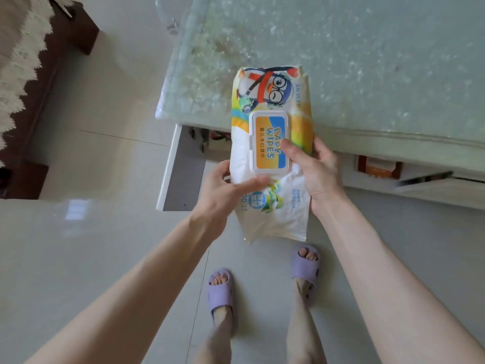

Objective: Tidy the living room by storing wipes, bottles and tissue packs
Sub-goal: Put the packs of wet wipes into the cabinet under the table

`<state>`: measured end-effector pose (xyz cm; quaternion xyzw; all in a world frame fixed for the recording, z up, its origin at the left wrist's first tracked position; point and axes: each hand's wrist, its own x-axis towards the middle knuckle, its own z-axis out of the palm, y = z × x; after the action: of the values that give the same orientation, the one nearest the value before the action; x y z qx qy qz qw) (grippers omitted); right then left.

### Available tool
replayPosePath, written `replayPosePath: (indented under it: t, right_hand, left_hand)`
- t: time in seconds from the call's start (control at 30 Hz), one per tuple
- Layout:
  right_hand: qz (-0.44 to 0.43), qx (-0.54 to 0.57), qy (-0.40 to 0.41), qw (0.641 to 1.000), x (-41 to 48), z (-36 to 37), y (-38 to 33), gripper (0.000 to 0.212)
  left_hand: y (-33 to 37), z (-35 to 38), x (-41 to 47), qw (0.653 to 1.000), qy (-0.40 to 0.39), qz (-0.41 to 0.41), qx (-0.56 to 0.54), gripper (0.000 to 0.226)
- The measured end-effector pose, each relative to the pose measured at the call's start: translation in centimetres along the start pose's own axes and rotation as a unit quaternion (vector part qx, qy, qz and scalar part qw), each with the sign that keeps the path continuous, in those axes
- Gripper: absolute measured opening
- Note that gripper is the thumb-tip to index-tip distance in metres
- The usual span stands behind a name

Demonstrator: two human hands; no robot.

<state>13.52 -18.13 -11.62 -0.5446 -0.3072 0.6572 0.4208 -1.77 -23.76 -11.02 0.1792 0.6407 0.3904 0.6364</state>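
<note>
Wipes pack [270,143], lid facing up, is held over the tabletop's [367,74] near edge, close to its left corner. Left hand [225,190] grips its left side; right hand [315,169] grips the right, thumb on the lid.

Cartoon-printed baby wipes pack [271,151], lid closed, held above open drawer [183,166].

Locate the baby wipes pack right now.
Head view, centre: the baby wipes pack is held between the left hand and right hand, above the open drawer at the front edge of the glass-topped table.
</note>
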Motion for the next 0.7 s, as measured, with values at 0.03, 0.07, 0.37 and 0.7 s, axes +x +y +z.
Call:
replayPosePath:
  t: [0.03, 0.07, 0.37, 0.7]
  right_hand:
    - [0.004, 0.005, 0.001, 1.0, -0.7, 0.7, 1.3, 0.029]
    - [0.01, 0.012, 0.003, 1.0, -1.4, 1.3, 2.4, 0.031]
    - [0.069, 0.025, -0.003, 0.997, -5.5, 3.5, 8.9, 0.047]
    - [0.05, -0.003, -0.039, 0.998, -1.0, 1.1, 16.1, 0.047]
  left_hand:
    - [-0.9, -1.3, -0.3, 1.0, 0.001, -0.001, 0.005, 0.056]
    - [-1.7, -2.4, -0.7, 1.0, 0.004, -0.003, 0.01, 0.054]
    - [-7.1, -7.9, -2.7, 0.999, 0.016, -0.039, 0.005, 0.066]
    - [-14.1, -8.5, 2.8, 0.999, 0.027, -0.019, -0.019, 0.073]
